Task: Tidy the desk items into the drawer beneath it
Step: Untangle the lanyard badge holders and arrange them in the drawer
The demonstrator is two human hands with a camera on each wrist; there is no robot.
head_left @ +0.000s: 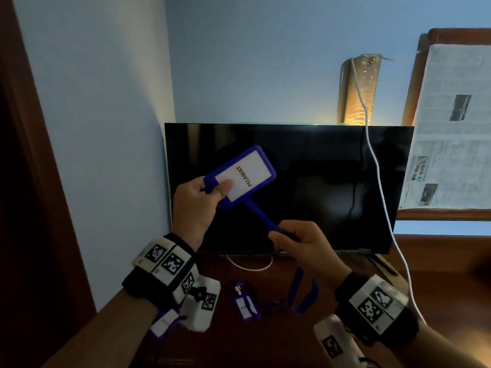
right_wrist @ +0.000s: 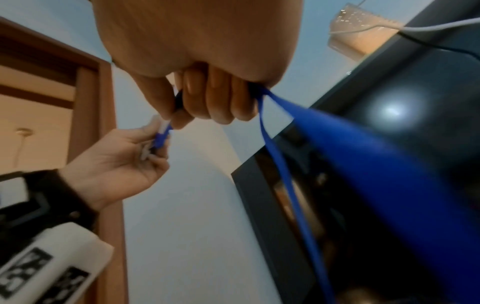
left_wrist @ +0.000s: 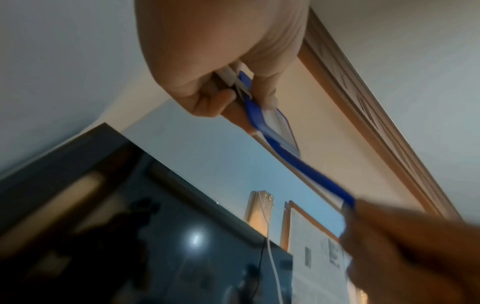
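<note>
From the head view, the left hand (head_left: 198,193) pinched a blue badge holder (head_left: 243,176) reading "PELAWAT", raised before the dark screen (head_left: 318,187); the right hand (head_left: 300,244) gripped its blue lanyard (head_left: 261,215), whose loop hung toward the surface (head_left: 265,341).

The left wrist view showed fingers (left_wrist: 207,102) clamping the badge's edge.

The right wrist view showed fingers (right_wrist: 221,98) curled around the strap.

The white card in the blue badge holder (head_left: 240,177) reads "PELAWAT" in black capitals, running sideways along the card. The newspaper (head_left: 451,128) pinned up at the right shows columns of print and small photos, too fine to read. The square black-and-white code patterns on the wrist bands (head_left: 170,264) carry no readable words.
</note>
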